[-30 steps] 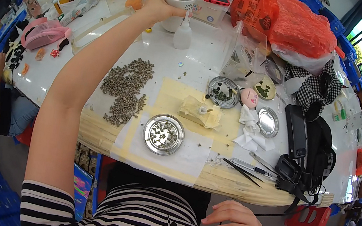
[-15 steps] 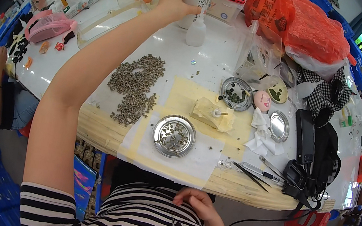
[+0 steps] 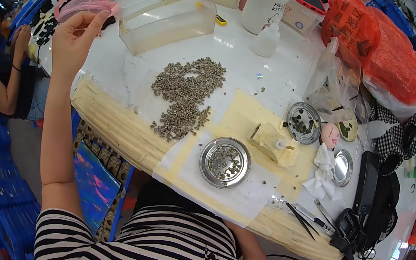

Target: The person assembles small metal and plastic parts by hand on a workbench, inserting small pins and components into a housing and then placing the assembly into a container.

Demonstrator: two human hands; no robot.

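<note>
My left hand (image 3: pixel 75 41) is raised at the table's far left, in front of a pink mesh pouch (image 3: pixel 86 3). Its thumb and forefinger come together in a pinch; whatever may be between them is too small or hidden. My right forearm (image 3: pixel 253 258) lies against my lap, its hand out of sight below the table edge. A spread of small grey-brown pieces (image 3: pixel 185 94) lies on the white table. Nearer me, a round metal dish (image 3: pixel 204 171) has similar pieces scattered in it. A white lidded cup (image 3: pixel 258 9) stands at the back beside a white squeeze bottle (image 3: pixel 267 41).
A clear rectangular bin (image 3: pixel 170 41) stands behind the pieces. To the right are a taped block (image 3: pixel 270 146), a metal dish of dark green bits (image 3: pixel 301 137), tweezers (image 3: pixel 302 220), a knife (image 3: pixel 315 219), black straps (image 3: pixel 383 202) and red bags (image 3: pixel 396 56). Another person's arm (image 3: pixel 8 81) is at left.
My left hand has left the white cup and swung left to the pink pouch. My right hand has dropped out of sight. The view has shifted, so the table things sit further right.
</note>
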